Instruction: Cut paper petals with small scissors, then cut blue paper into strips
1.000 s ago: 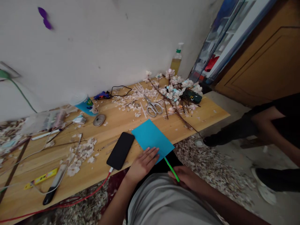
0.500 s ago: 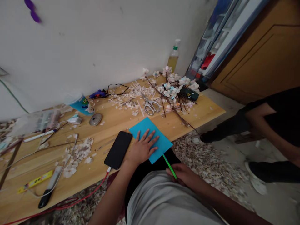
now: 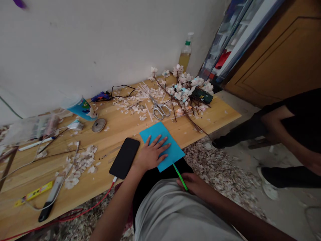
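Note:
A square blue sheet (image 3: 173, 152) lies at the front edge of the table, one corner sticking out over my lap. My left hand (image 3: 152, 152) rests flat on it, fingers spread. Below the sheet's lower right edge, my right hand (image 3: 189, 182) is closed around a slim bright green stick (image 3: 179, 175), shaped like a pen. The stick's upper end meets the sheet's edge; whether it reaches underneath I cannot tell. A black phone (image 3: 124, 158) with a red cable lies left of the sheet. Metal scissors (image 3: 160, 110) lie just behind it.
Branches with white blossoms (image 3: 185, 87) lie at the right end, near a bottle (image 3: 185, 55). A blue cup (image 3: 81, 107), a glue gun (image 3: 100, 96), a knife (image 3: 51, 197) and loose petals (image 3: 81, 164) are farther left. A person (image 3: 283, 124) sits at right.
The blue sheet has turned slightly clockwise under my left hand. My right hand keeps hold of the green stick. The whole view has shifted a little.

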